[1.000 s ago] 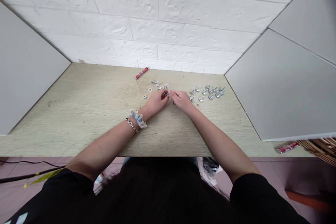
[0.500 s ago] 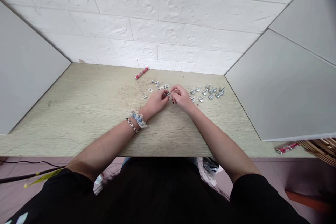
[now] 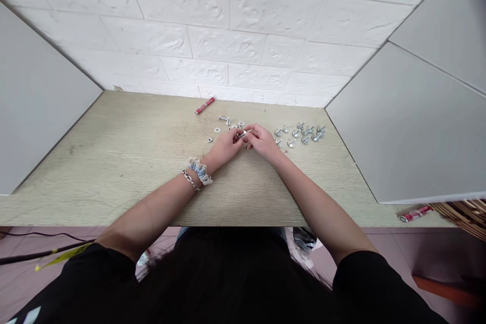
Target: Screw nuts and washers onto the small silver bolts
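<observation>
One metal bolt over bench, pinched between fingers of left hand and fingers of right hand. Flat washer beyond left hand; bolt cluster right.

A small silvery metal bolt, partly hidden, sits slightly aslant over the tabletop, pinched between the left fingers and right fingers.

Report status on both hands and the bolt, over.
Left hand gripping bolt; right hand at its end. Loose washer beyond left hand. Nothing visibly blocking.
</observation>
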{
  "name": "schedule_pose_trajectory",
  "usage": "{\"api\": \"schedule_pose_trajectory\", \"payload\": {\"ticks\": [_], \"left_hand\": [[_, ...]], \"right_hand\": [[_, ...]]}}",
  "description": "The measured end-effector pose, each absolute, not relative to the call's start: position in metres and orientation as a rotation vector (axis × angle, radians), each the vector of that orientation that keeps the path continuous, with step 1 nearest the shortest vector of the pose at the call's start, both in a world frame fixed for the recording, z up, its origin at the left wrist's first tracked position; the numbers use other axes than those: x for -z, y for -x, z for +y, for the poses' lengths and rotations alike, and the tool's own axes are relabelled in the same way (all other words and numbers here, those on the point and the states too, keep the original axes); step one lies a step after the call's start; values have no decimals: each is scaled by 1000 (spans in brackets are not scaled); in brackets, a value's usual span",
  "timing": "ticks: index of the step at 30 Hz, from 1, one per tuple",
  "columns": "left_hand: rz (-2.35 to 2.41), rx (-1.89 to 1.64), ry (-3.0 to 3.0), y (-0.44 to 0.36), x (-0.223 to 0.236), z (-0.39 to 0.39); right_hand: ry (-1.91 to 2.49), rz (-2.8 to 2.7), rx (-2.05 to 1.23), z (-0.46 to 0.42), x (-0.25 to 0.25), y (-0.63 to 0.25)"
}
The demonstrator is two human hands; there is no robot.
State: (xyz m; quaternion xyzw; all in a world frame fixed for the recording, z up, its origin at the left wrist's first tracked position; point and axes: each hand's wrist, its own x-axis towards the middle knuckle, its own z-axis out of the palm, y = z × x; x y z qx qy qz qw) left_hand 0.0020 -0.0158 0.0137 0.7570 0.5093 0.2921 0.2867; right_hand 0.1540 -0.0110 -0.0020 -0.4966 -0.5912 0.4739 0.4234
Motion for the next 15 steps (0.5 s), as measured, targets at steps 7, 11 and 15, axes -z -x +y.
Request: {"api": "schedule_pose_trajectory", "payload": {"ticks": [7, 11, 15], "left_hand": [[1337, -758, -2054, -1, -10, -13], [1331, -773, -2074, -1, -9, -13], [1344, -767, -2085, -2, -10, -14]], "right_hand": [[1255, -1571, -1143, -13, 2, -156], [1296, -1637, -1075, -17, -3, -156], [1360, -1683, -979, -19, -7, -157]]}}
